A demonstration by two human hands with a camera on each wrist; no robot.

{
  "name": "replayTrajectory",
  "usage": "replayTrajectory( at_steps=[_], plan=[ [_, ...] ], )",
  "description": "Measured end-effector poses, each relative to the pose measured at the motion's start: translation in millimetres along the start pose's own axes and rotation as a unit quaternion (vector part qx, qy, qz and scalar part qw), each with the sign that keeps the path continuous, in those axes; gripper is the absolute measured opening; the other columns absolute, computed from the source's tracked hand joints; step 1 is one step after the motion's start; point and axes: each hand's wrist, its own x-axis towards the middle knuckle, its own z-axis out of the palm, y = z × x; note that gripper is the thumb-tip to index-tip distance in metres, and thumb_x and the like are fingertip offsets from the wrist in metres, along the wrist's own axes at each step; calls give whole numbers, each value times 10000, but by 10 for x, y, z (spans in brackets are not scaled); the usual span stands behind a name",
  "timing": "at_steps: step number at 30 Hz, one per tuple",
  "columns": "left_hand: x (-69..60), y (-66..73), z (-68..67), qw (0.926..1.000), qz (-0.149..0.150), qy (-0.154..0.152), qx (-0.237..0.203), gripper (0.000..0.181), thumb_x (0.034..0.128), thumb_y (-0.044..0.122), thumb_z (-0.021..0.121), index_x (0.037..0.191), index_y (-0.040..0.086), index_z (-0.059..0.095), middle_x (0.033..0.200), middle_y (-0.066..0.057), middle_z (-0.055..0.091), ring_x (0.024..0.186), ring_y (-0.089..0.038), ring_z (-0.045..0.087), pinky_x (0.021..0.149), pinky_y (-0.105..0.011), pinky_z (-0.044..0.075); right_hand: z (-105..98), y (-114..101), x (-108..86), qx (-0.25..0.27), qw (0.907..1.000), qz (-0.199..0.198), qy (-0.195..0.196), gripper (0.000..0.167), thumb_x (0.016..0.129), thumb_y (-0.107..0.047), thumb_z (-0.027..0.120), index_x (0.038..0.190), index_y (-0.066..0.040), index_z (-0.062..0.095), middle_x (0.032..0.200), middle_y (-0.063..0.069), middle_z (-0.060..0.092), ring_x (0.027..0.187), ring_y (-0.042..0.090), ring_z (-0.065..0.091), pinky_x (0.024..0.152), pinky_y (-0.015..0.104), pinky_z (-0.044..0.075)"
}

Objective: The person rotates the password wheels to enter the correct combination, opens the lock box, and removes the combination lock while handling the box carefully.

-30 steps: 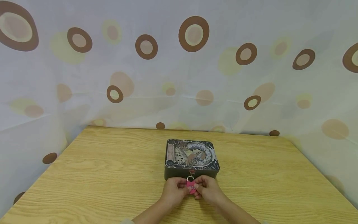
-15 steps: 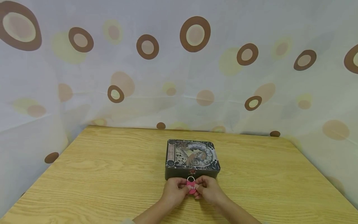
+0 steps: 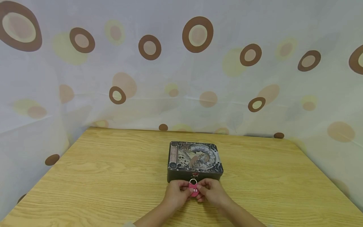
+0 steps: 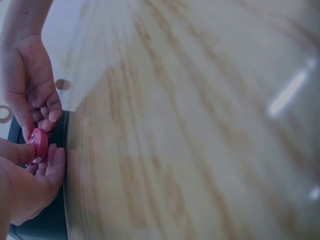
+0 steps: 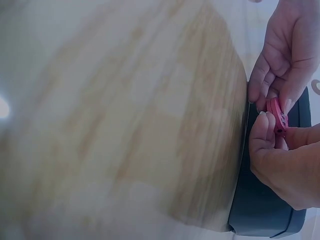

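Observation:
A pink combination padlock [image 3: 193,190] is between my two hands, right in front of a dark tin box [image 3: 195,157] with a decorated lid. Its metal shackle points toward the box's front, just below a small red clasp [image 3: 195,174]. Whether the shackle passes through the clasp is too small to tell. My left hand [image 3: 176,193] pinches the padlock's left side, thumb on its face by the number dials. On the other side, my right hand [image 3: 213,193] pinches it with thumb and fingers. The left wrist view shows the padlock [image 4: 40,143] edge-on between both hands.
The box stands on a wood-grain table [image 3: 119,170], its lid down. Behind and beside the table hangs a pale curtain [image 3: 170,72] with brown and beige circles.
Both hands stay in place on the padlock, with only slight thumb and finger movement at its dials. The head view shifted a little; the box has not moved.

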Motion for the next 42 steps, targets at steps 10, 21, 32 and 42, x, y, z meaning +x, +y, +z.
replayTrajectory(
  at_steps=[10,21,32,42],
  plan=[
    [-9,12,-47,9997,6,-155,212,229,729,-81,685,946,-139,636,784,-165,671,678,-132,612,594,-247,554,6,-11,-1,-33,10000,68,20,164,928,10,469,981,152,533,700,34,577,600,85,552,570,217,532],
    [-7,36,-40,9996,128,-90,220,240,715,-113,676,948,-147,628,794,-173,660,705,-172,635,610,-248,558,38,10,20,-115,9996,51,257,140,919,22,479,968,142,530,702,45,559,598,90,548,557,220,533],
    [5,18,-24,9996,147,-13,237,219,705,-106,695,914,-133,638,757,-157,657,671,-161,631,584,-244,553,45,7,21,-91,9995,-173,259,111,907,52,480,939,153,514,690,29,548,580,85,536,529,201,517],
    [9,-4,-23,9997,98,85,229,192,724,-78,675,906,-134,648,742,-149,658,645,-118,602,553,-226,538,63,-3,14,-226,9985,-327,368,98,899,65,487,917,157,515,683,41,556,567,84,534,509,190,506]
  ],
)
